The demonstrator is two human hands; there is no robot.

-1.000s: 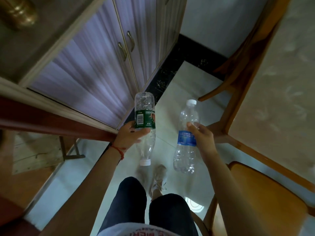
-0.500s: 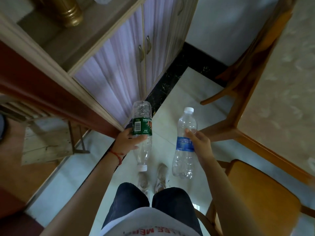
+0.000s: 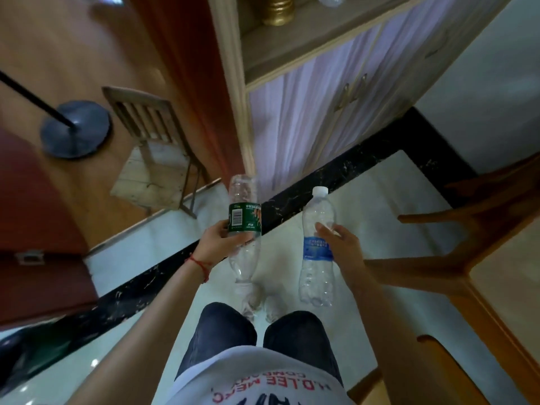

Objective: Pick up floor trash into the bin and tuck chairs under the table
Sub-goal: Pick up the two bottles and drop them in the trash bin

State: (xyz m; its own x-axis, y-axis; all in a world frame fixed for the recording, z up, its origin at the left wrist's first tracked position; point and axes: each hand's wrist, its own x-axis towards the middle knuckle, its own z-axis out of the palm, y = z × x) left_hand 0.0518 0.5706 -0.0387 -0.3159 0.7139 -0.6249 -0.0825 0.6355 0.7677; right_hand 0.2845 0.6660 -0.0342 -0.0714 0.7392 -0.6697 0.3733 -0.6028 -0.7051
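Observation:
My left hand (image 3: 217, 244) grips a clear plastic bottle with a green label (image 3: 245, 220), held upside down with its neck pointing at the floor. My right hand (image 3: 343, 247) grips a second clear bottle with a blue label (image 3: 317, 249) and a white cap on top. Both bottles hang in front of me above the pale tiled floor (image 3: 365, 185). A wooden chair (image 3: 455, 217) stands at the right beside the table (image 3: 511, 276). Another wooden chair seat (image 3: 450, 372) shows at the lower right. No bin is visible.
A cabinet with pale purple doors (image 3: 315, 118) stands ahead. To the left, a small folding wooden chair (image 3: 152, 159) sits on a brown wood floor, near a round dark stand base (image 3: 74, 128). A red-brown door (image 3: 38, 244) is at the far left.
The view has swung to the left, bringing the folding chair, stand base and door into sight. Both hands still hold their bottles in the same way.

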